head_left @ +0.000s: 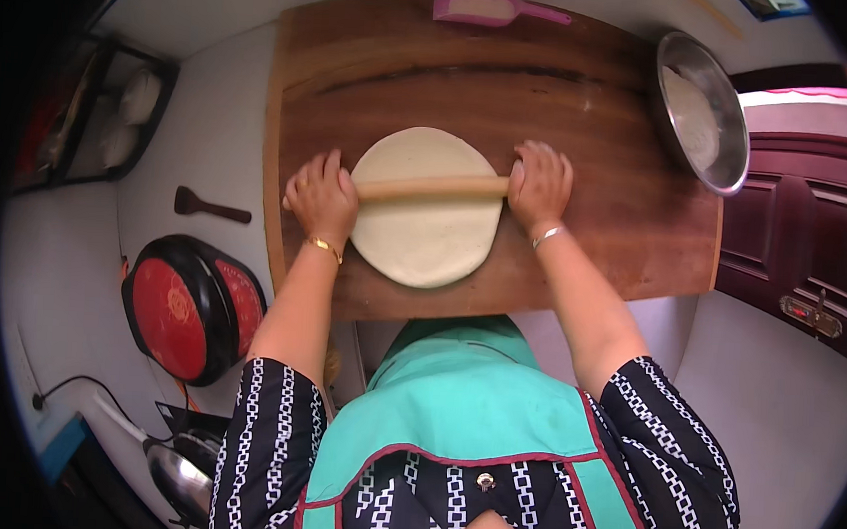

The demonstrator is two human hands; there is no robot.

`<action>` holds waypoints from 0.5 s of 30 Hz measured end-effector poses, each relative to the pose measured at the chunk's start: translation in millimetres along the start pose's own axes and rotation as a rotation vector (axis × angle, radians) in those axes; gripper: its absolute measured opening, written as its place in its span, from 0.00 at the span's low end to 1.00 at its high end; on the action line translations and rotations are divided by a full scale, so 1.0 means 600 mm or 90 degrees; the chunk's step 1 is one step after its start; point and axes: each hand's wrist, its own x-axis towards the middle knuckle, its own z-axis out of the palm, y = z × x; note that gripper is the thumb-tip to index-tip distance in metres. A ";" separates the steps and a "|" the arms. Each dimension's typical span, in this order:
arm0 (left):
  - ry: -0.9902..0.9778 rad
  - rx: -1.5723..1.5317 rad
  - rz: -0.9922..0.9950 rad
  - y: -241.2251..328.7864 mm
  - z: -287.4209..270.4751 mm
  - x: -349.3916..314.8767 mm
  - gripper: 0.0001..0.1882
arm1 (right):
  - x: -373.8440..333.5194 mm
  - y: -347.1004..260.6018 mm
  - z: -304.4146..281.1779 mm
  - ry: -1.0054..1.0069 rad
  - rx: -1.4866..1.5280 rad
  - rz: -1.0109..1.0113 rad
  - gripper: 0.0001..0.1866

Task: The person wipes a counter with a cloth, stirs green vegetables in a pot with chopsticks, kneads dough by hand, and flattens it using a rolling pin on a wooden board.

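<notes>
A wooden rolling pin [432,188] lies across a round, flat sheet of pale dough [423,245], a little above its middle. My left hand [323,194] is closed over the pin's left end, just at the dough's left edge. At the other end, my right hand [541,183] is wrapped round the pin, beyond the dough's right edge. The pin's two ends are hidden under my hands. Beneath the dough is a brown wooden board [617,227].
A pink scoop [485,6] with white flour lies at the board's far edge. On the right stands a metal bowl [679,149] with flour inside. Left of the board are a dark wooden spatula [211,205] and a red-and-black electric griddle [177,309]. A dark red door [781,207] is at right.
</notes>
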 end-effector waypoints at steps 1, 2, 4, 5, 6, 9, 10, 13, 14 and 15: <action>-0.009 -0.010 -0.004 -0.007 0.015 0.050 0.19 | 0.055 0.010 0.013 -0.005 0.050 0.004 0.11; -0.003 -0.006 -0.027 -0.014 0.027 0.103 0.19 | 0.111 0.017 0.027 -0.023 0.054 0.015 0.09; 0.024 -0.001 -0.068 -0.023 0.044 0.195 0.19 | 0.211 0.032 0.054 -0.015 0.071 0.004 0.08; 0.029 -0.022 -0.067 -0.017 0.052 0.198 0.19 | 0.237 0.044 0.066 -0.006 0.083 -0.006 0.08; 0.035 -0.041 -0.069 -0.014 0.054 0.197 0.19 | 0.250 0.051 0.072 0.003 0.096 -0.017 0.08; 0.018 -0.003 -0.073 -0.003 0.034 0.099 0.21 | 0.099 0.036 0.059 0.024 0.002 -0.025 0.12; -0.084 0.070 -0.046 0.001 0.015 0.034 0.22 | 0.040 0.024 0.035 -0.070 0.031 -0.005 0.15; -0.077 0.094 -0.059 -0.004 -0.005 0.021 0.21 | 0.057 0.008 0.020 -0.086 0.020 -0.047 0.11; -0.062 0.110 -0.050 -0.014 0.006 0.053 0.21 | 0.087 0.015 0.037 -0.078 0.020 -0.063 0.10; -0.005 0.035 -0.031 -0.032 0.019 0.118 0.19 | 0.158 0.016 0.066 -0.099 -0.001 -0.060 0.07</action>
